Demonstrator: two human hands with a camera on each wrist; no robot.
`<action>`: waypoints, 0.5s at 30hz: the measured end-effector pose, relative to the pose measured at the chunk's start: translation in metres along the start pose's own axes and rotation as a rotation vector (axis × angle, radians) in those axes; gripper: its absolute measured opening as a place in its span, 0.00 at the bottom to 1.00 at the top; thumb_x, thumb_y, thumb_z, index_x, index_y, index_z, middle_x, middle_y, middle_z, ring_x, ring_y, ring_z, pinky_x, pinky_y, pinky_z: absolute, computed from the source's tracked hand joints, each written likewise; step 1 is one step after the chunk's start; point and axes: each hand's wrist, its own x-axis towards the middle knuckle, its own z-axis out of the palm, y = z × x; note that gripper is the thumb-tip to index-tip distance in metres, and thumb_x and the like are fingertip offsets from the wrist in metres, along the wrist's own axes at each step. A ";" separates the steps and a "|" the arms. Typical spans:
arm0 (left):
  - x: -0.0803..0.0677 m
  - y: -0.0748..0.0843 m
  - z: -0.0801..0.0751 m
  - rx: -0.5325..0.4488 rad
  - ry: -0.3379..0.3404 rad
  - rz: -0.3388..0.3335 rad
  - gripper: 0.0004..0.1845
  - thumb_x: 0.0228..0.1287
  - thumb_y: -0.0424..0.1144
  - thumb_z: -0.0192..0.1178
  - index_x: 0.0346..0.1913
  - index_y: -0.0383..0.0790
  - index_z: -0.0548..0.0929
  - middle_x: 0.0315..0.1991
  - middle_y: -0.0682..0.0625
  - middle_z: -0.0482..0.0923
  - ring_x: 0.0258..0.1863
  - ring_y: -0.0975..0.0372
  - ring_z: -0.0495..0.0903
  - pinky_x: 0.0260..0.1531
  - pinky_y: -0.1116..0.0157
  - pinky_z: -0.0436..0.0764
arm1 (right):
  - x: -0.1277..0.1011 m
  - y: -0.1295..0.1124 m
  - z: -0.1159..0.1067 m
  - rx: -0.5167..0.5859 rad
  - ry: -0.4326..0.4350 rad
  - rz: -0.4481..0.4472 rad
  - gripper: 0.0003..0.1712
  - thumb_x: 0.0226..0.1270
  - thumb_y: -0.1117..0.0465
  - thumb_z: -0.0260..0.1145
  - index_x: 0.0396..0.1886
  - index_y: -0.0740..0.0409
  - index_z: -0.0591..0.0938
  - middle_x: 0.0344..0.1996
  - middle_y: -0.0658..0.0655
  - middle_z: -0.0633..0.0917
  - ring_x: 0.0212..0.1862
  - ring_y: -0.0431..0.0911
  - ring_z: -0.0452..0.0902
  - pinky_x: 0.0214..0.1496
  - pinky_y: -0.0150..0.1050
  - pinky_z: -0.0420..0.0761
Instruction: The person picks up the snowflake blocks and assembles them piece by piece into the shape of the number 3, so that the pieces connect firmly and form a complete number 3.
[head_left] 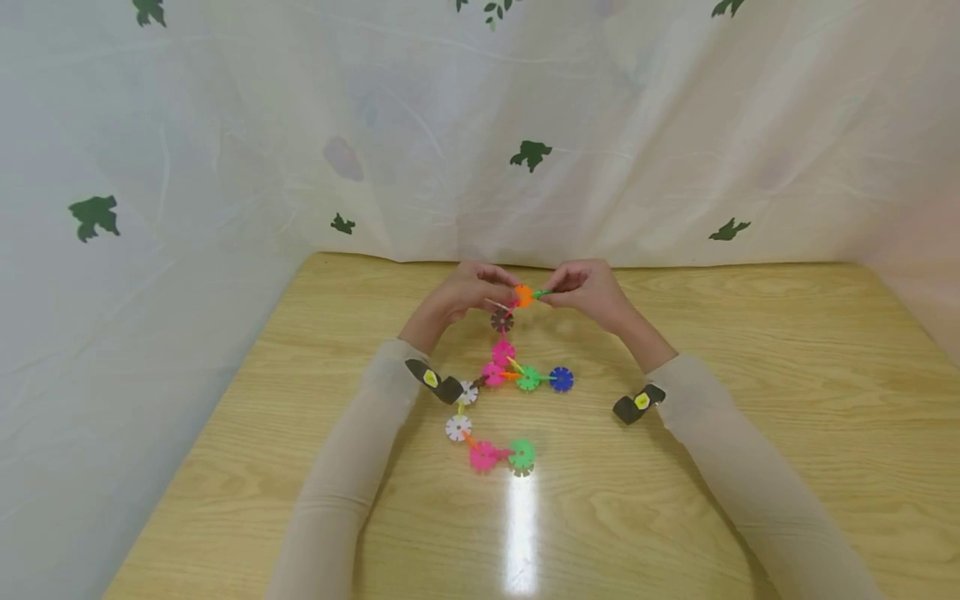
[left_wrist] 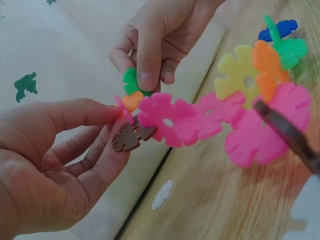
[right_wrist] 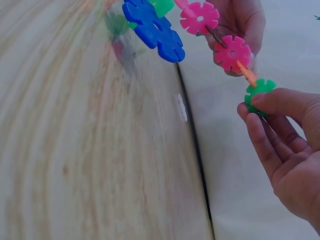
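A chain of plastic snowflake discs runs across the wooden table, with pink, green, blue and white discs in it. Both hands hold its far end lifted. My left hand pinches the chain's end by an orange disc, just above a brown disc. My right hand pinches a green disc slotted against the orange one. In the right wrist view the green disc sits between thumb and fingers of my right hand.
A white cloth with green leaf prints hangs behind and to the left of the table. One loose white disc lies near the table's far edge. Black wrist cameras sit on both sleeves. Bare wood lies to both sides.
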 end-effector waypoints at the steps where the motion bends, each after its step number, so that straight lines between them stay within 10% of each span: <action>1: 0.000 0.000 0.000 0.002 0.003 0.000 0.14 0.66 0.28 0.65 0.53 0.28 0.84 0.34 0.50 0.86 0.35 0.59 0.86 0.47 0.56 0.88 | 0.000 0.000 0.000 -0.002 0.002 -0.002 0.05 0.57 0.76 0.74 0.34 0.73 0.85 0.27 0.50 0.89 0.30 0.37 0.86 0.36 0.30 0.87; 15: 0.000 0.000 0.001 0.001 0.026 0.006 0.14 0.63 0.26 0.67 0.51 0.25 0.84 0.32 0.50 0.87 0.32 0.60 0.87 0.43 0.60 0.89 | -0.002 -0.005 0.003 -0.016 0.008 -0.013 0.10 0.57 0.77 0.73 0.28 0.59 0.88 0.25 0.47 0.88 0.30 0.38 0.86 0.35 0.30 0.88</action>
